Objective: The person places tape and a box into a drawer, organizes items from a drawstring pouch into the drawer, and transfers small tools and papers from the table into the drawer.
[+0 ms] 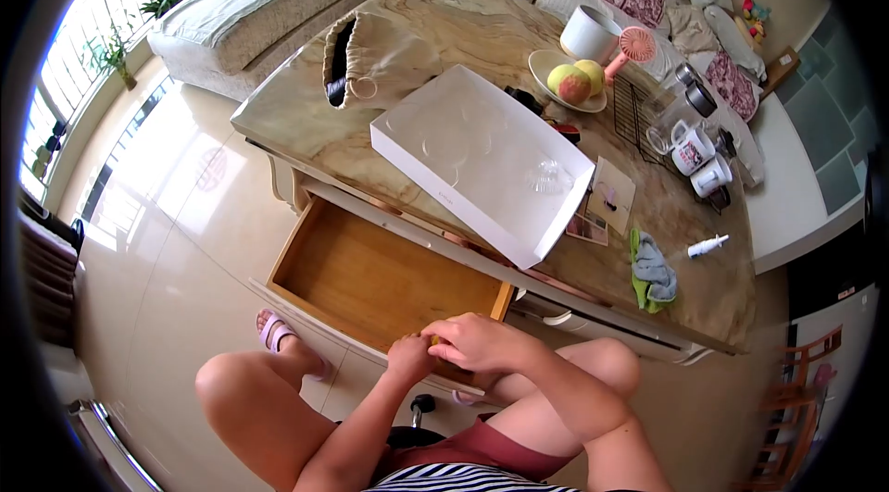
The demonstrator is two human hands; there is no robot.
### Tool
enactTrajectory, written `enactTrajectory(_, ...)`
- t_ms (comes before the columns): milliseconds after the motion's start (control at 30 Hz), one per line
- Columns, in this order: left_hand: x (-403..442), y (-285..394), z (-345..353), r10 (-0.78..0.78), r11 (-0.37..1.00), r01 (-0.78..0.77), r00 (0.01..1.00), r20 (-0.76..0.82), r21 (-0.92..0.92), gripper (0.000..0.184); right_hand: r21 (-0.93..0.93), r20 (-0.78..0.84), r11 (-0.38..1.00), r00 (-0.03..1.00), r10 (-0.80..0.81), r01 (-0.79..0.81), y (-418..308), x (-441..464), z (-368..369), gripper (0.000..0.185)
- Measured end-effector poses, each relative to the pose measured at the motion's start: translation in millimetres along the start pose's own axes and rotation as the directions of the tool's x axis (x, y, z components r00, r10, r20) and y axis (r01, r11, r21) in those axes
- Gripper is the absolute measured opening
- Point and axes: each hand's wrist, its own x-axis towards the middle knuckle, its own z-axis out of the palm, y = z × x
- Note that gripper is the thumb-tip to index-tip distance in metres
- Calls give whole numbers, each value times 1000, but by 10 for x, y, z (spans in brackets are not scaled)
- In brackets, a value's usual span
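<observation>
Both of my hands meet over the front right part of an open, bare wooden drawer (370, 284). My left hand (410, 358) is closed, its fingers up against the other hand. My right hand (474, 342) is closed too, its fingertips pinched at a small yellow thing (435, 340) between the hands, mostly hidden by the fingers. Above the drawer, a large white box lid (482, 159) lies with its hollow side up on the marble-patterned table (324, 136), and some clear plastic sits inside it.
On the table are a cloth bag (394, 62), a fruit bowl (597, 103), a pink fan (636, 46), mugs (690, 151), a wire rack (634, 126), a green and grey cloth (653, 270) and a small white bottle (708, 246). A sofa (269, 15) stands behind.
</observation>
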Motion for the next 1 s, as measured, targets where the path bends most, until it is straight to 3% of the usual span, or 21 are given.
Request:
enactTrajectory(33,32,12,-30,-5,1000,5,1000,-15,0,29,109,-81,984,988,-130,138,-128,-55,-159,21)
enactTrajectory(67,59,21,-78,-8,994,-7,990,-144,-110,30,103,-85,983,986,-142,151,-214,-110,-306,21)
enactTrajectory(133,61,111,-277,-41,949,-83,924,-380,-304,32,-85,-394,931,847,-358,354,-316,-255,-573,11)
enactTrajectory(200,108,302,-560,-95,862,-193,847,-523,-469,30,-146,-562,943,760,-327,298,-367,-418,-825,9)
enactTrajectory(267,193,470,-779,-195,703,-293,797,-572,-648,32,-197,-701,972,674,-233,131,-309,-515,-966,10)
enactTrajectory(300,216,556,-899,-191,703,-299,794,-576,-645,32,-145,-713,989,690,-125,30,-267,-558,-1015,12)
enactTrajectory(333,220,640,-1026,-201,601,-362,794,-573,-713,35,-90,-720,993,694,-15,-72,-228,-582,-1042,14)
enactTrajectory(367,209,723,-1138,-210,487,-418,796,-567,-767,38,-90,-723,993,690,-16,-72,-186,-586,-1043,14)
enactTrajectory(400,199,818,-1242,-204,488,-423,795,-571,-763,38,-111,-721,983,693,19,-143,-126,-579,-1041,15)
enactTrajectory(467,129,975,-1402,-223,269,-454,829,-513,-850,43,-121,-721,969,690,63,-215,-24,-559,-996,17)
enactTrajectory(600,41,1127,-1529,-212,189,-459,844,-493,-868,50,-237,-764,959,639,-87,-153,-43,-507,-859,15)
enactTrajectory(667,13,1132,-1598,-189,185,-452,855,-483,-872,56,-256,-771,967,604,-201,-6,-58,-443,-788,12)
enactTrajectory(733,-45,1168,-1688,-246,86,-392,883,-401,-916,63,-251,-763,968,616,-196,-4,-126,-415,-703,11)
enactTrajectory(800,-86,1136,-1755,-257,43,-387,887,-385,-921,61,-292,-758,954,593,-273,67,-182,-373,-600,12)
enactTrajectory(867,-144,1128,-1857,-161,-70,-354,927,-340,-932,54,-322,-753,941,573,-323,107,-224,-337,-512,13)
enactTrajectory(933,-179,1113,-1947,-137,-70,-338,935,-327,-939,48,-305,-732,923,563,-385,235,-302,-338,-479,15)
enactTrajectory(967,-178,1099,-1980,-114,-65,-325,942,-317,-943,47,-339,-776,914,483,-405,222,-307,-351,-506,12)
enactTrajectory(1000,-174,1088,-2007,-89,-60,-312,948,-306,-948,47,-341,-776,913,482,-407,221,-298,-409,-552,12)
